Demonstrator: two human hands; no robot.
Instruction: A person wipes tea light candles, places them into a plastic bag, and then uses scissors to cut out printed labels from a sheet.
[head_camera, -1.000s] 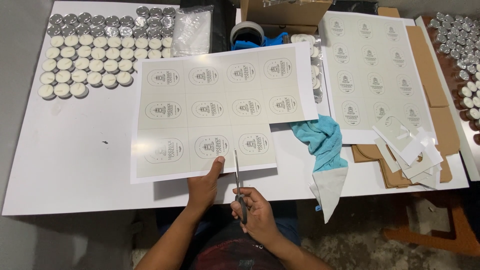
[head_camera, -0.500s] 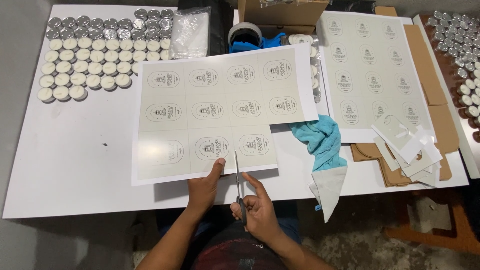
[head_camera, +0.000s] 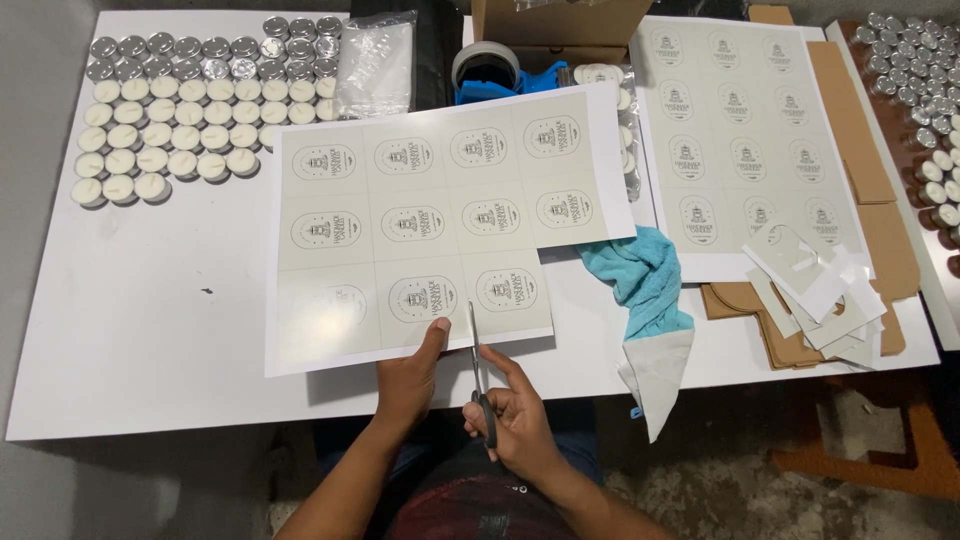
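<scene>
Starting at my far left, up around ten o'clock, rows of white tealight candles (head_camera: 165, 135) sit on the white table (head_camera: 120, 330), with silver empty cups (head_camera: 215, 45) lined along the top of them. Just to their right lies a clear plastic bag (head_camera: 375, 65).

Now the centre: the label sheet (head_camera: 430, 215) lies flat at twelve o'clock from my hands, its near edge hanging toward me. My left hand (head_camera: 408, 375) pins that near edge, thumb on top of the paper, fingers curled beneath. Right beside it, my right hand (head_camera: 515, 420) has its fingers closed through the handles of the scissors (head_camera: 478, 365), forefinger stretched along them; the blades point to twelve o'clock and bite into the sheet's lower edge between two labels.

Moving right, at two o'clock, a blue cloth (head_camera: 645, 280) lies crumpled, a tape dispenser (head_camera: 500, 70) behind it. Further right, a second label sheet (head_camera: 745, 130) rests on flat cardboard (head_camera: 860, 130), with cut paper scraps (head_camera: 815, 290) piled at its near corner.
</scene>
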